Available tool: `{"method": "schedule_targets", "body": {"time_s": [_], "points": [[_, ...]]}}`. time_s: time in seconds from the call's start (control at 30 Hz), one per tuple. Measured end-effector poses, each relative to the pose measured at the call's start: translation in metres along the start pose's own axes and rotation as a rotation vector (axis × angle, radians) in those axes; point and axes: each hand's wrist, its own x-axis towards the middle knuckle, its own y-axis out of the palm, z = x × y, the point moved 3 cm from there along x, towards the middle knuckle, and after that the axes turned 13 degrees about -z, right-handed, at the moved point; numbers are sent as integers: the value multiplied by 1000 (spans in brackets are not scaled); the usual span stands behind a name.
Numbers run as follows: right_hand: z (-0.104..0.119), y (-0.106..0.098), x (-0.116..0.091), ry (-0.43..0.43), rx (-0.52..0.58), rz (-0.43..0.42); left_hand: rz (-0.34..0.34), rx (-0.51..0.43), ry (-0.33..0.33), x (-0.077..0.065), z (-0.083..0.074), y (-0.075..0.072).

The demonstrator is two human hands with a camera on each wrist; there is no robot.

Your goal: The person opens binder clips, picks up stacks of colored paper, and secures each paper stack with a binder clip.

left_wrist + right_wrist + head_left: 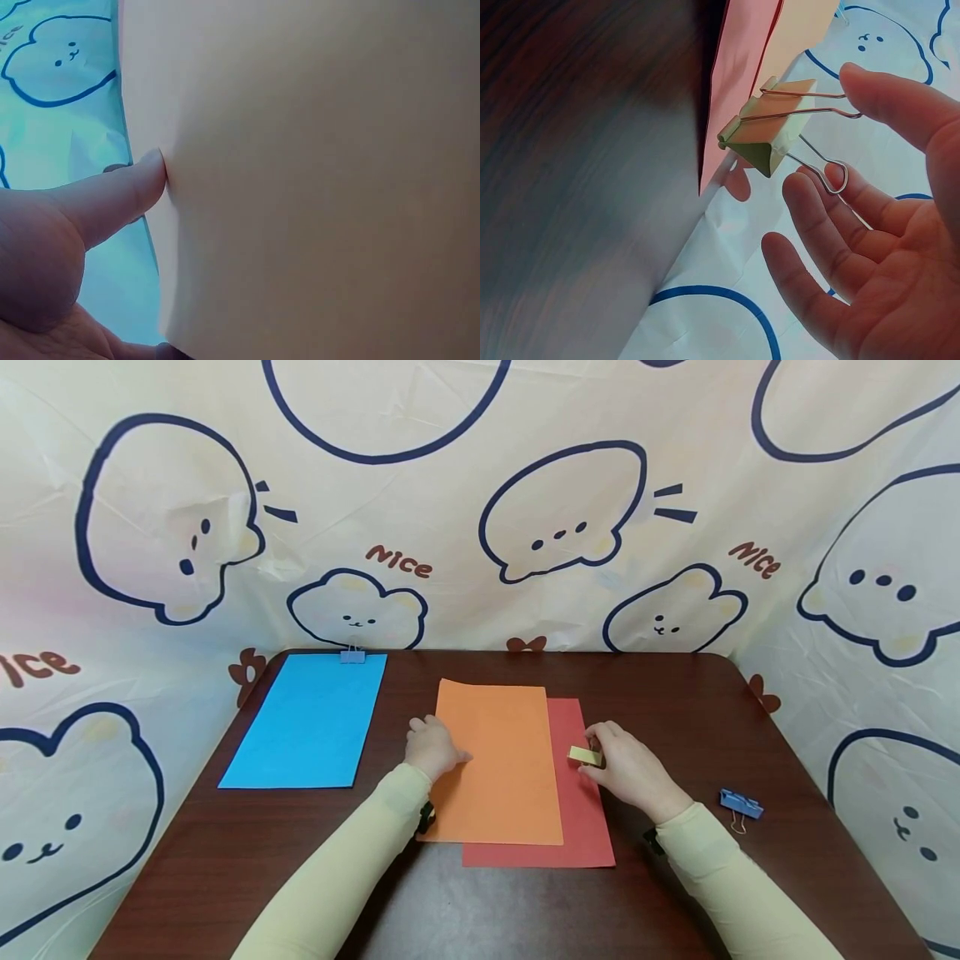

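My left hand (432, 750) pinches the left edge of an orange sheet of paper (498, 768), its thumb (142, 180) pressing on the top face and the other fingers partly hidden past the edge. Beneath the orange sheet lies a red sheet (588, 835), showing along the right side and bottom. Over the red sheet's right edge, my right hand (636, 770) holds a yellow binder clip (772, 124) by its wire handles, between thumb and fingers. The clip's mouth looks closed and apart from the paper.
A blue binder clip (742, 804) lies on the brown table (675, 693) to the right of my right hand. At the back left is a bright blue sheet (307, 727) with a blue binder clip (352, 656) on its top edge. A printed cloth (450, 510) surrounds the table.
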Motion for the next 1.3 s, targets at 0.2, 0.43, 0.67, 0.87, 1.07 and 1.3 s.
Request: {"method": "schedule_targets", "body": {"time_s": [0.2, 0.43, 0.67, 0.87, 1.07, 1.3], "points": [[1, 0, 0, 0, -1, 3, -17, -43, -15, 0, 1, 0], [0, 0, -1, -10, -9, 0, 5, -81, -40, 3, 4, 2], [0, 0, 0, -5, -3, -1, -9, -89, -48, 2, 4, 2], [0, 1, 0, -13, -2, -1, -13, -95, -45, 3, 6, 4], [0, 0, 1, -8, 2, 4, -24, -86, -16, 6, 10, 3], [-1, 1, 0, 2, 1, 0, -23, -93, 17, 9, 16, 3]]}}
